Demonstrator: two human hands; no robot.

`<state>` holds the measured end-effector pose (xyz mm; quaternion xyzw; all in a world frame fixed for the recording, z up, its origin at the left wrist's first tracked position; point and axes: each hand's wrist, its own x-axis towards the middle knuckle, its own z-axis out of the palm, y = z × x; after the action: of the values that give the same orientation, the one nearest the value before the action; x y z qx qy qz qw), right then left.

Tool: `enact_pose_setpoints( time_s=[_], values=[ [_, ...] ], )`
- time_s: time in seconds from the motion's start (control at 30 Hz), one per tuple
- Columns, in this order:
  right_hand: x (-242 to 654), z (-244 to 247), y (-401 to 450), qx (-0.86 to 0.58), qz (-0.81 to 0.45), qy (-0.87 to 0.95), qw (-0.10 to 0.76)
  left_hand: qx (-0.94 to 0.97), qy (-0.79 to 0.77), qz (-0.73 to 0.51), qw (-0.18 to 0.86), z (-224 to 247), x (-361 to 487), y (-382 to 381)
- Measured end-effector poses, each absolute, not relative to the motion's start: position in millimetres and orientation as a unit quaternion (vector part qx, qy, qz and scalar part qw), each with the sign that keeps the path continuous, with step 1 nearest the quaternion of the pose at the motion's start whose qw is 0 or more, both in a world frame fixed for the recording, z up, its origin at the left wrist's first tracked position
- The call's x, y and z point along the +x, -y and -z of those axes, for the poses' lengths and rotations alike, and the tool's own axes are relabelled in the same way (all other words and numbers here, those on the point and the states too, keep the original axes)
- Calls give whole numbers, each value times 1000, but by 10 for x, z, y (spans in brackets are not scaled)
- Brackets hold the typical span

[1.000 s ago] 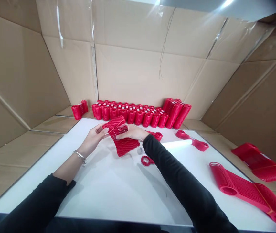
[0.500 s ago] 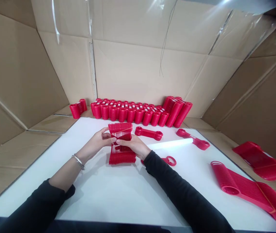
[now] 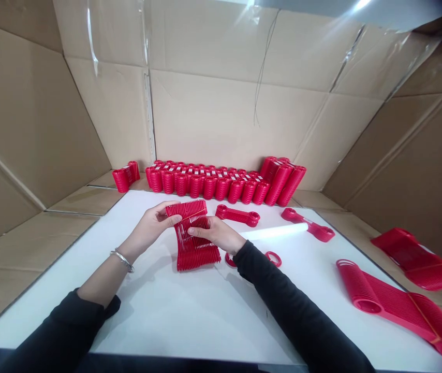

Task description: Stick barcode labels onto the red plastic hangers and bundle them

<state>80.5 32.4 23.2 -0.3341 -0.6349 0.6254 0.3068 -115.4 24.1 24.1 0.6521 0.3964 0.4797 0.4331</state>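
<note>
Both hands hold one stack of red plastic pieces (image 3: pixel 195 251) standing on edge on the white tabletop (image 3: pixel 190 311). My left hand (image 3: pixel 153 224) grips the stack's upper left end. My right hand (image 3: pixel 217 234) grips it across the narrow middle from the right. A silver bracelet sits on my left wrist. Just right of my right wrist lies a single red piece with a ring end (image 3: pixel 273 258), partly hidden by the sleeve.
A long row of bundled red stacks (image 3: pixel 221 184) lines the back cardboard wall, with a small bundle (image 3: pixel 126 176) at its left. Loose red pieces (image 3: pixel 238 214) and a white roll (image 3: pixel 277 231) lie behind my hands. Long red stacks (image 3: pixel 395 305) lie at right.
The stack was turned from a slant to upright, and now leans slightly left at its top. My hands shifted with it and kept their grip.
</note>
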Motion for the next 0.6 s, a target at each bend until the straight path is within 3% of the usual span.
enact_pose_setpoints(
  time_s=[0.17, 0.37, 0.6],
  values=[
    [799, -226, -320, -312, -620, 642, 327, 646, -421, -494, 402, -185, -1154, -281],
    [737, -269, -288, -316, -591, 596, 442, 629, -440, -492, 411, -206, -1101, -241],
    [704, -307, -211, -312, -600, 566, 472, 619, -406, -520, 426, -222, -1049, -188]
  ],
)
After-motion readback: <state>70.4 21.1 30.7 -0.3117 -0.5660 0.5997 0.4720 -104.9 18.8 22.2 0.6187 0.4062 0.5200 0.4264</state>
